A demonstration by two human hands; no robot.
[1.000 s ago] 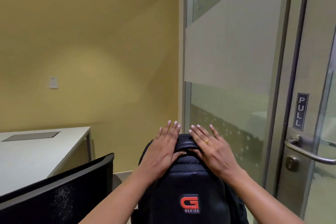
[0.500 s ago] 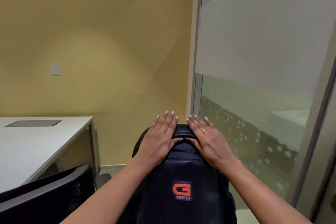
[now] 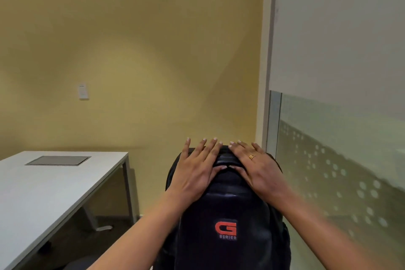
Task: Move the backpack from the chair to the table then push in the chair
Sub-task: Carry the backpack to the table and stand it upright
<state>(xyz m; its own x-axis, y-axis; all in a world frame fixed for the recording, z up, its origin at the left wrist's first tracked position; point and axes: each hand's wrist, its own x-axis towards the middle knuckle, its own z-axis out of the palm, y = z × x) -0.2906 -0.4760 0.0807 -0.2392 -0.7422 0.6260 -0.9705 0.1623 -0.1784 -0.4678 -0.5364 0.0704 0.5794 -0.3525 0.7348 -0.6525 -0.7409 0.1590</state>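
At about nine o'clock in the view stands the white worktop [image 3: 54, 188], its corner pointing toward the middle, with a grey inset panel [image 3: 58, 160] set flush in its top. A small white wall switch [image 3: 83, 91] sits on the yellow wall [image 3: 153, 50] above it, near ten o'clock. At six o'clock the black backpack [image 3: 228, 215] stands upright, apart from the worktop, its red "G" logo [image 3: 225, 228] facing the camera; what it rests on is out of view. The left hand [image 3: 196, 174] lies on the left shoulder of the backpack's top, fingers spread and laid flat over the crown, thumb tucked against the padded front. The right hand [image 3: 255, 170], with a gold ring [image 3: 252, 156] on one finger, mirrors it on the right shoulder, fingers likewise splayed and thumb pressed inward. The two thumbs almost meet at the centre. At three o'clock runs a frosted glass partition [image 3: 339, 116] with a dotted pattern.
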